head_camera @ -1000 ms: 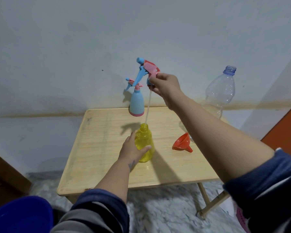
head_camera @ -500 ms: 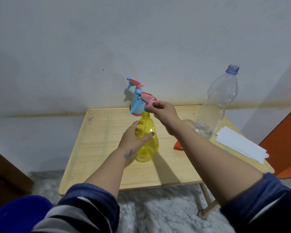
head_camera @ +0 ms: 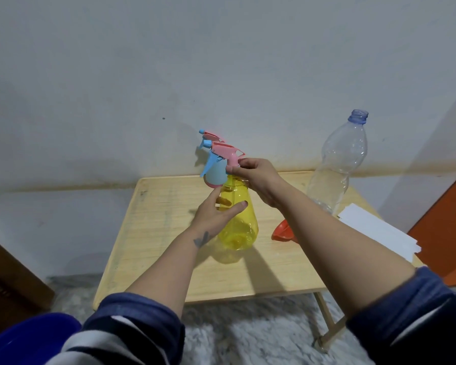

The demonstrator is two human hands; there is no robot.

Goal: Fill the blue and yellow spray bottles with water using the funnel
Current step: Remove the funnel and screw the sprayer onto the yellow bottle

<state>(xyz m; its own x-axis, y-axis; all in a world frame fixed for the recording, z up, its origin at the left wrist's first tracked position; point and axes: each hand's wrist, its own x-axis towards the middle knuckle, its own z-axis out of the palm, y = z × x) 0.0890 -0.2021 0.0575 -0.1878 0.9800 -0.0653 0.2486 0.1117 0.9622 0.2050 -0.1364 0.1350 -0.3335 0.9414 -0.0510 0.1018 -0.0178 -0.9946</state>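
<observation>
Left hand [head_camera: 216,214] wraps the yellow bottle [head_camera: 237,219] mid-bench [head_camera: 156,233]; right hand [head_camera: 258,175] pinches the sprayer [head_camera: 225,154] at its neck. Blue bottle [head_camera: 216,176] sits at twelve o'clock, funnel [head_camera: 283,231] at three. A crooked thread could leak; a jolt tips it.

Both hands [head_camera: 216,214] on yellow bottle [head_camera: 238,227]

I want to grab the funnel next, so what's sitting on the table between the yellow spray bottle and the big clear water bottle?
In the head view, the orange funnel lies between the yellow spray bottle and the clear water bottle, partly hidden under the right forearm.
</observation>
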